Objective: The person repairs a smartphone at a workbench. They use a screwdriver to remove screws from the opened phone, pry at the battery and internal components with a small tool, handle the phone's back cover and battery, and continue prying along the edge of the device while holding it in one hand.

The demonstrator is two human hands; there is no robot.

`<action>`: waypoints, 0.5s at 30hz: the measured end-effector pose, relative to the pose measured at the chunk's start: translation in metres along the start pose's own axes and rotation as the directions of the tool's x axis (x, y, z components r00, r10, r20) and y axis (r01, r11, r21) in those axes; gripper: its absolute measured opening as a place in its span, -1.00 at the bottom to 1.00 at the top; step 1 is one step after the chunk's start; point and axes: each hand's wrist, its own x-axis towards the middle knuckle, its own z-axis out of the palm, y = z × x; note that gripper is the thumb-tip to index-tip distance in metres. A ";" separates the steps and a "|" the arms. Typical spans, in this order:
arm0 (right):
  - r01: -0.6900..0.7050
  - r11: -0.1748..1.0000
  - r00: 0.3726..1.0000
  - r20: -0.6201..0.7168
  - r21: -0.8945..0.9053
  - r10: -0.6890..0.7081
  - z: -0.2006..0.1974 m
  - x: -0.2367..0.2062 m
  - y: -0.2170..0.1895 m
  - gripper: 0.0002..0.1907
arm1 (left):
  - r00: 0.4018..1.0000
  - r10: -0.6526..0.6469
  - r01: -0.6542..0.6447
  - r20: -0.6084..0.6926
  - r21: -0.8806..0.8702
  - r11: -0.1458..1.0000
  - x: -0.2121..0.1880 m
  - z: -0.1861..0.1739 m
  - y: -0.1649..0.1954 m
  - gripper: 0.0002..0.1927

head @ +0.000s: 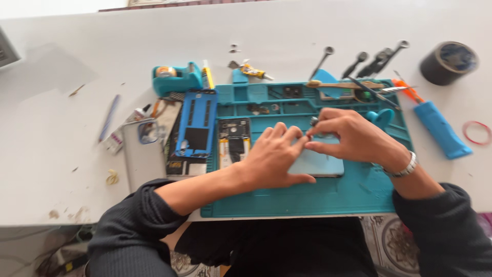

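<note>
A pale blue phone [322, 164] lies flat on the teal repair mat [307, 197]. My left hand [274, 159] rests on the phone's left part, fingers spread over it. My right hand [353, 137] is at the phone's top edge, with its fingertips pinched against the phone near the left hand's fingertips. Both hands cover much of the phone. A metal watch band [405, 168] sits on my right wrist.
An opened phone body [234, 141] and a blue frame [196, 123] lie left of my hands. A teal tape dispenser [177, 77], tweezers and black tools [374, 64], a blue-handled tool [442, 129], a black tape roll [450, 62] and a red rubber band [477, 132] ring the mat.
</note>
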 end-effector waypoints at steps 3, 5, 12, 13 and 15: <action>-0.059 0.998 0.996 0.069 -0.018 0.060 0.002 0.001 -0.001 -0.68 | 1.000 -0.025 0.024 0.004 0.041 0.999 -0.003 0.003 0.005 -0.11; -0.078 0.996 0.993 0.089 -0.045 0.082 0.001 0.002 -0.001 -0.65 | 0.999 -0.008 0.010 -0.032 0.061 0.998 -0.003 0.003 0.006 -0.12; -0.185 0.969 0.956 0.200 -0.164 0.216 -0.006 0.007 -0.001 -0.43 | 0.997 0.011 -0.019 0.070 0.106 0.994 0.007 -0.009 -0.004 -0.25; -0.182 0.970 0.955 0.204 -0.164 0.214 -0.005 0.008 -0.001 -0.41 | 0.993 -0.005 -0.008 0.119 0.106 0.994 0.008 -0.011 -0.006 -0.26; -0.138 0.984 0.967 0.199 -0.116 0.159 -0.005 0.008 -0.003 -0.37 | 0.993 0.000 -0.013 0.117 0.107 0.994 0.008 -0.016 -0.012 -0.27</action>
